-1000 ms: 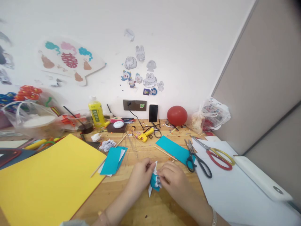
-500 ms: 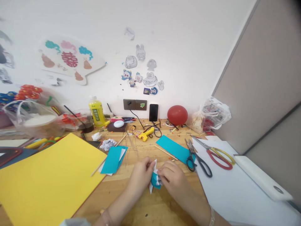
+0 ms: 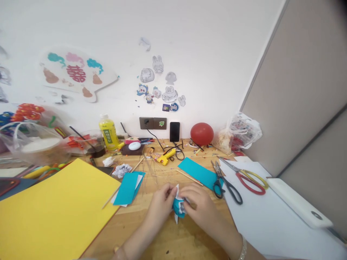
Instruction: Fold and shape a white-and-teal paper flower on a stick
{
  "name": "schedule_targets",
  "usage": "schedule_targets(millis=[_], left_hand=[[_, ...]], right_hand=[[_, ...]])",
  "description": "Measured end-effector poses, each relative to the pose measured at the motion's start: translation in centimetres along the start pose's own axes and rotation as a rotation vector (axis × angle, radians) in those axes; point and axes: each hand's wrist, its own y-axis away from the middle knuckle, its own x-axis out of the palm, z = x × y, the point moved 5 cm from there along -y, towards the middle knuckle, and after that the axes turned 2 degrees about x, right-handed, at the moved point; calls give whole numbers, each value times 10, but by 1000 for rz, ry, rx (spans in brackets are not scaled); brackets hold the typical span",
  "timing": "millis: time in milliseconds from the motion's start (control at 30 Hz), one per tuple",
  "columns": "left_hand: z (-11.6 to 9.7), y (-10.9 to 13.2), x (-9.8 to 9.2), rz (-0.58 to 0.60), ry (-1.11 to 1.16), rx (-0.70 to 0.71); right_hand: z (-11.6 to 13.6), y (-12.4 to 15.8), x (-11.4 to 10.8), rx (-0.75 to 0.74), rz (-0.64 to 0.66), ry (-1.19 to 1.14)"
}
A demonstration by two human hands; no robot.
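Observation:
Both my hands meet over the wooden desk [image 3: 162, 238], near its front middle. My left hand [image 3: 159, 204] and my right hand [image 3: 199, 206] pinch a small folded piece of teal and white paper [image 3: 178, 206] between their fingertips. The paper is crumpled into a tight bundle with a white point sticking up. A flat teal strip [image 3: 197, 172] lies just behind my right hand. Another teal and white folded sheet [image 3: 128, 183] lies to the left of my left hand.
A large yellow sheet [image 3: 54, 209] covers the left. Black-handled scissors [image 3: 226, 182] and red-and-yellow scissors [image 3: 248, 175] lie right, by a white sheet [image 3: 265, 220]. Behind them: a yellow glue gun [image 3: 165, 157], a phone [image 3: 175, 131], a red balloon [image 3: 202, 133], a yellow bottle [image 3: 106, 133], wooden sticks [image 3: 189, 177].
My hands stay closed on the paper bundle and have shifted only slightly, working it between the fingertips. The view has tilted a little.

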Motion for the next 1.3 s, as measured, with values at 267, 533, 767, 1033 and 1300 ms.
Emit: schedule_targets(millis=[267,533,767,1033,1300], left_hand=[[-11,3,-4,-1,-63,56],[-10,3,-5,1,-43,26],[-14,3,-5,10,-42,46],[-16,6,-5,8,-40,52],[-19,6,-5,22,-17,52]], right_hand=[[10,0,-4,-93,46,224],[15,2,-6,-216,14,290],[11,2,-6,-119,33,221],[11,2,-7,-109,54,235],[14,0,-9,-120,33,224]])
